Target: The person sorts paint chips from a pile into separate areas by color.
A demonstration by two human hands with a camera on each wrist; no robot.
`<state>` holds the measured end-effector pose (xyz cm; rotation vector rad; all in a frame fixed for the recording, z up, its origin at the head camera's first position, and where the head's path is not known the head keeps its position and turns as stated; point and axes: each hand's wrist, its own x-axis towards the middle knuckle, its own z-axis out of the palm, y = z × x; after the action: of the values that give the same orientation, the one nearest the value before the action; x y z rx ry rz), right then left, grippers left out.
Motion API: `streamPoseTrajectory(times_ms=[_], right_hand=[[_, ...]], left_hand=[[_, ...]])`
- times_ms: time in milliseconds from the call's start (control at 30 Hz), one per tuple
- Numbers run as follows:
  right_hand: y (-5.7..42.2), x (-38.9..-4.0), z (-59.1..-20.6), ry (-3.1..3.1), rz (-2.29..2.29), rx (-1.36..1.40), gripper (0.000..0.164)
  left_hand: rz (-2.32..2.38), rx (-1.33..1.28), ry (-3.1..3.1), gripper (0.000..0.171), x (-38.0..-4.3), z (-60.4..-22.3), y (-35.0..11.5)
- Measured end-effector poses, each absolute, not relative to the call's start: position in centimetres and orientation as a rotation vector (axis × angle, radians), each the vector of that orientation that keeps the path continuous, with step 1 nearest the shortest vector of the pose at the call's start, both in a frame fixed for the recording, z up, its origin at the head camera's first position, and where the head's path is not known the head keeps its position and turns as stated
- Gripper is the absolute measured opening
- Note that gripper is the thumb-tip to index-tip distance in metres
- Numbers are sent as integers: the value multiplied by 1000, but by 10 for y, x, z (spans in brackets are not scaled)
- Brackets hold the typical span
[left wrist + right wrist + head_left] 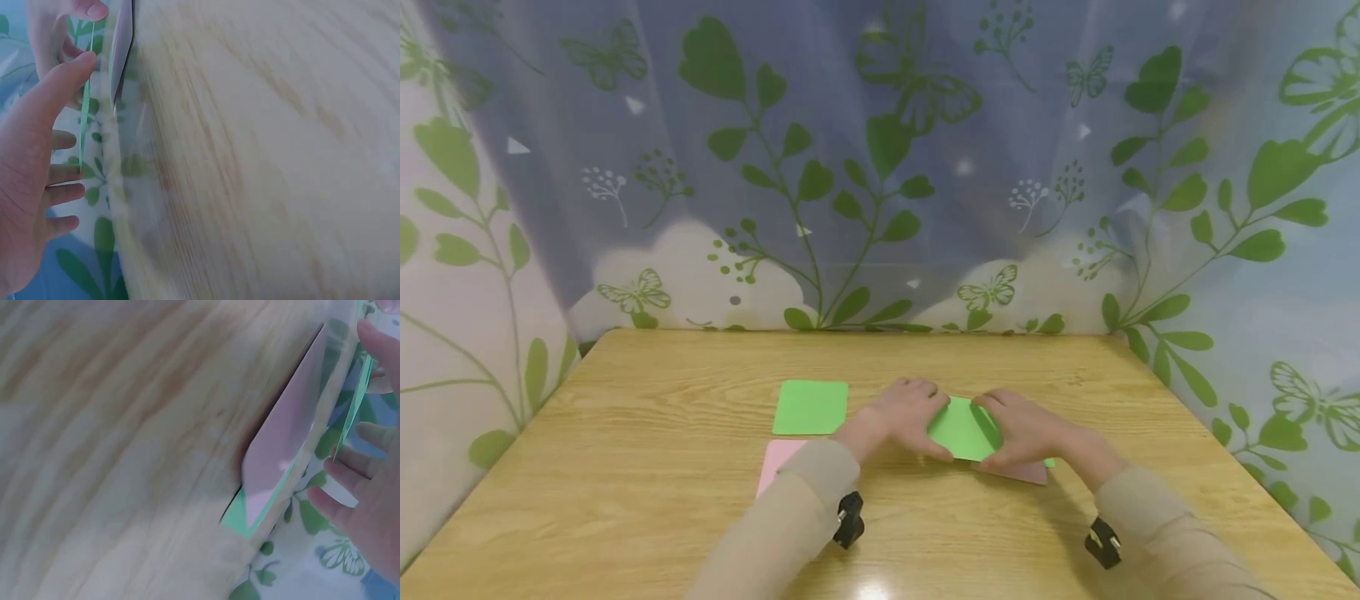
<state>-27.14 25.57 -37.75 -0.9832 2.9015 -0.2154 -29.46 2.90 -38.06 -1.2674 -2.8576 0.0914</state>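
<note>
In the head view, a thin green card (962, 429) with rounded corners is held between both hands, slightly bowed. My left hand (910, 417) pinches its left side with thumb and fingers, and my right hand (1026, 429) grips the right side. Both wrist views show this card nearly edge-on, raised off the table. Beneath it, a pink card (284, 434) lies partly over another green card (237, 515), whose corner sticks out. In the left wrist view, some fingers of the left hand (37, 162) stretch past the card's edge.
A second green card (811, 407) lies flat left of my hands. Nearer to me is a pink card (777, 460), partly covered by my left sleeve (816, 479). The wooden table (647, 467) meets a leaf-patterned curtain (820, 167) at the back and sides.
</note>
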Motion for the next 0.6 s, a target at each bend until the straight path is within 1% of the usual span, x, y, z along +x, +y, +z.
streamPoseTrajectory(times_ms=[200, 600], right_hand=[[238, -277, -372, 2892, -202, -1019, 91], [200, -287, -368, 2872, -202, -1083, 89]], left_hand=[[103, -1232, -2876, 89, -295, -376, 11], [98, -1181, -2916, 86, -294, -371, -27]])
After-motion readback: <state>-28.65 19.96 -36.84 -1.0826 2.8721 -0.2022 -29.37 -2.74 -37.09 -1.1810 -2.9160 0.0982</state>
